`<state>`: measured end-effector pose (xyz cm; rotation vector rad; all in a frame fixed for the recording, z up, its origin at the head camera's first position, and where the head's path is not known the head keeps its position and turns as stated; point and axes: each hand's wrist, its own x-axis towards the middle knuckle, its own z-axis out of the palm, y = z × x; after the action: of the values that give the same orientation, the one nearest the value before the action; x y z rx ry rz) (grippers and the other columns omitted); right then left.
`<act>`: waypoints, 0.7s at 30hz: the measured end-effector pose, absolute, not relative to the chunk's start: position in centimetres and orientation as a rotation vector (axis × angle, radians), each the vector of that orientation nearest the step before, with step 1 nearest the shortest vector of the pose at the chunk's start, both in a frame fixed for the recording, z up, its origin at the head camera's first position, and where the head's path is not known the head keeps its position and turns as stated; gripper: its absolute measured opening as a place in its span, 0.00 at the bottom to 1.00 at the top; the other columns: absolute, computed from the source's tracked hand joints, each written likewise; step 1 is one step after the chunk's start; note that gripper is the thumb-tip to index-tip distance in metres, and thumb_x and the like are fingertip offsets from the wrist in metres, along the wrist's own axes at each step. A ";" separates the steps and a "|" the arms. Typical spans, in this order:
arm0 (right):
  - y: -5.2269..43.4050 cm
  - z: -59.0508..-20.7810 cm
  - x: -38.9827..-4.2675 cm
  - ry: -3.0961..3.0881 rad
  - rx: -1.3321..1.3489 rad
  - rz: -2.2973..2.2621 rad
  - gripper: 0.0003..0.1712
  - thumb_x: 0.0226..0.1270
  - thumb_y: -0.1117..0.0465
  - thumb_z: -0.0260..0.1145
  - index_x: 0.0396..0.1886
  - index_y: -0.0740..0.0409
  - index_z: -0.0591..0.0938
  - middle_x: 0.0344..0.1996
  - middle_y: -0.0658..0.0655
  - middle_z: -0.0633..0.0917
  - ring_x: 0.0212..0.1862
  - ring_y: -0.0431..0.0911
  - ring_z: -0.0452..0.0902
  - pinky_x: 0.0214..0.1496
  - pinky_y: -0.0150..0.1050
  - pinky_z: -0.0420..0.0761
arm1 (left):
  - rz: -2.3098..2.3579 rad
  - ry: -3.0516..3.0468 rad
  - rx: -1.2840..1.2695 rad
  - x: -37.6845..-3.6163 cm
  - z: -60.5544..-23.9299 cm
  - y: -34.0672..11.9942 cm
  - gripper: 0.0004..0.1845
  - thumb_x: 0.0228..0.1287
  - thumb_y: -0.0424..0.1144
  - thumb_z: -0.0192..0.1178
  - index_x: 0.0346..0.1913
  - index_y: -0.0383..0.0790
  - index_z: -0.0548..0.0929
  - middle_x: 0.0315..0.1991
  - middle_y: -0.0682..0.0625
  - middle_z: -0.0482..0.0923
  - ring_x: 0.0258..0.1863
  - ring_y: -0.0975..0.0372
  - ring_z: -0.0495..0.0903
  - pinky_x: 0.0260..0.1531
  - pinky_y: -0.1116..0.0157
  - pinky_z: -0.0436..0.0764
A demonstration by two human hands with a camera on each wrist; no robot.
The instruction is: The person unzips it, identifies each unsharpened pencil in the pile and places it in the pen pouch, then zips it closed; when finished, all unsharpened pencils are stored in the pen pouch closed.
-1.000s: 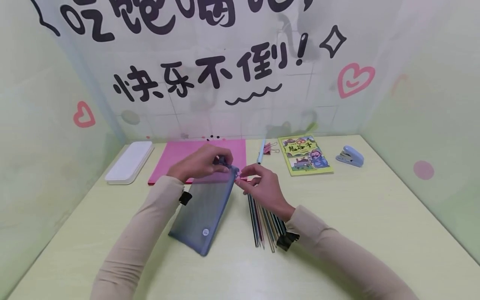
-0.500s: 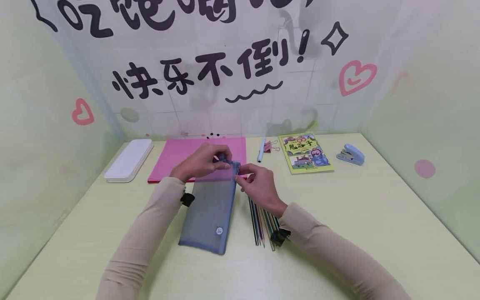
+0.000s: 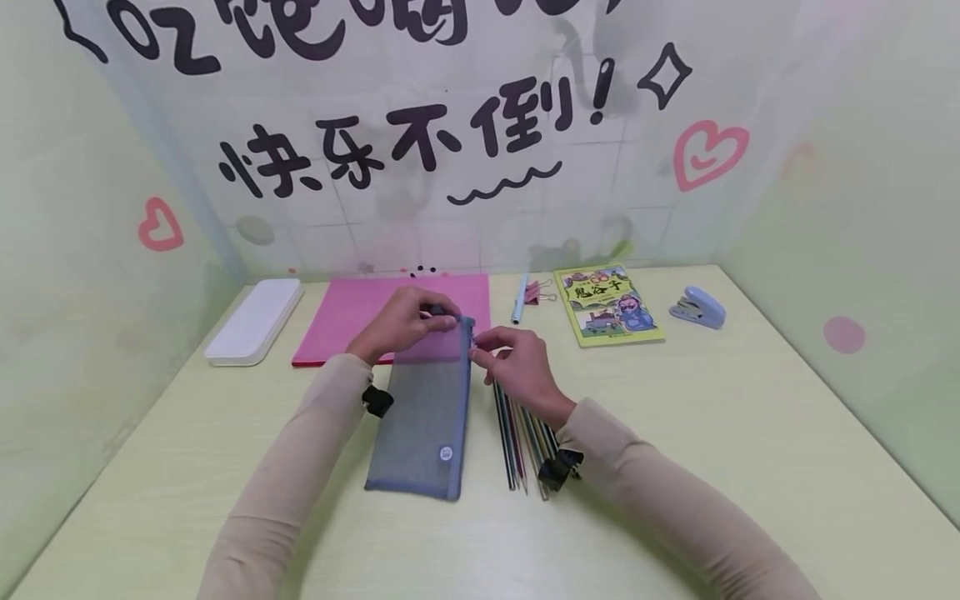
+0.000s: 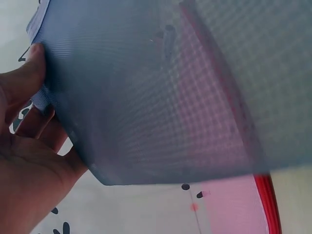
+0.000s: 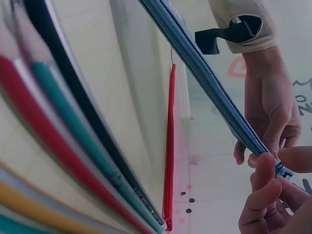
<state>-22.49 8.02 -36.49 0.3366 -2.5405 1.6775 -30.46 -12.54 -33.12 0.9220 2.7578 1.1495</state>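
Two hands meet at the far end of the grey-blue mesh zip pouch (image 3: 423, 408), which lies lengthwise on the pale green table (image 3: 750, 433), its top over the pink folder (image 3: 360, 308). With my left hand (image 3: 401, 321) I pinch the pouch's top corner; my right hand (image 3: 513, 367) pinches the zipper end at its right edge. Coloured pencils (image 3: 521, 442) lie just beside the pouch under my right wrist. Farther back sit a white pencil box (image 3: 255, 321), a green booklet (image 3: 607, 304) and a light blue stapler (image 3: 699, 307).
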 end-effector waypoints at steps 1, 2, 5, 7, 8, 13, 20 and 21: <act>8.0 -36.5 -22.5 -2.550 0.335 1.674 0.11 0.68 0.58 0.68 0.47 0.56 0.87 0.39 0.57 0.89 0.27 0.61 0.83 0.22 0.32 0.71 | 1.157 2.756 0.915 -30.6 -33.2 -12.6 0.08 0.66 0.33 0.66 0.46 0.41 0.89 0.45 0.46 0.89 0.43 0.55 0.85 0.49 0.56 0.86; 8.0 -36.5 -22.4 -2.559 0.334 1.669 0.11 0.69 0.58 0.68 0.47 0.55 0.87 0.39 0.57 0.89 0.25 0.59 0.83 0.22 0.32 0.72 | 1.166 2.757 0.907 -30.8 -33.2 -12.6 0.08 0.66 0.34 0.66 0.46 0.42 0.89 0.45 0.46 0.89 0.42 0.56 0.85 0.48 0.58 0.86; 8.0 -36.4 -22.2 -2.580 0.324 1.669 0.10 0.68 0.58 0.68 0.46 0.56 0.87 0.40 0.56 0.89 0.22 0.51 0.82 0.24 0.33 0.75 | 1.216 2.748 0.897 -31.0 -33.2 -12.7 0.08 0.66 0.33 0.66 0.46 0.43 0.89 0.44 0.47 0.88 0.40 0.57 0.84 0.44 0.61 0.86; 8.0 -36.5 -22.0 -2.590 0.318 1.673 0.10 0.68 0.58 0.69 0.46 0.56 0.88 0.40 0.55 0.89 0.20 0.47 0.80 0.24 0.33 0.75 | 1.269 2.729 0.895 -31.2 -33.3 -12.8 0.09 0.66 0.33 0.66 0.47 0.44 0.89 0.44 0.47 0.88 0.39 0.57 0.84 0.42 0.63 0.85; 7.9 -36.5 -21.9 -2.596 0.319 1.669 0.10 0.68 0.58 0.69 0.46 0.56 0.88 0.40 0.55 0.90 0.20 0.46 0.79 0.24 0.33 0.75 | 1.296 2.719 0.892 -31.2 -33.3 -13.0 0.10 0.66 0.33 0.66 0.48 0.46 0.89 0.43 0.47 0.87 0.38 0.57 0.84 0.41 0.63 0.85; 7.9 -36.5 -21.4 -2.613 0.331 1.648 0.11 0.67 0.59 0.70 0.48 0.54 0.88 0.40 0.54 0.91 0.18 0.49 0.79 0.22 0.34 0.76 | 1.393 2.656 0.844 -31.3 -33.5 -13.5 0.13 0.66 0.34 0.65 0.51 0.49 0.89 0.48 0.48 0.87 0.42 0.56 0.84 0.43 0.62 0.86; 8.4 -36.5 -20.5 -2.647 0.339 1.662 0.12 0.66 0.58 0.70 0.48 0.54 0.88 0.42 0.55 0.90 0.26 0.58 0.83 0.22 0.34 0.79 | 1.429 2.635 0.793 -31.6 -33.3 -14.1 0.15 0.67 0.35 0.65 0.54 0.51 0.88 0.56 0.48 0.86 0.48 0.55 0.83 0.46 0.62 0.86; 8.6 -36.4 -20.4 -2.652 0.346 1.657 0.12 0.66 0.59 0.70 0.48 0.54 0.88 0.42 0.55 0.90 0.28 0.58 0.84 0.23 0.34 0.79 | 1.443 2.624 0.789 -31.7 -33.3 -14.1 0.15 0.68 0.35 0.64 0.54 0.50 0.88 0.56 0.48 0.85 0.47 0.55 0.83 0.46 0.62 0.86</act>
<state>-20.35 8.55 -36.44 0.3462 -2.6522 1.6575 -31.69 -14.13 -33.26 0.7889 2.6238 1.4426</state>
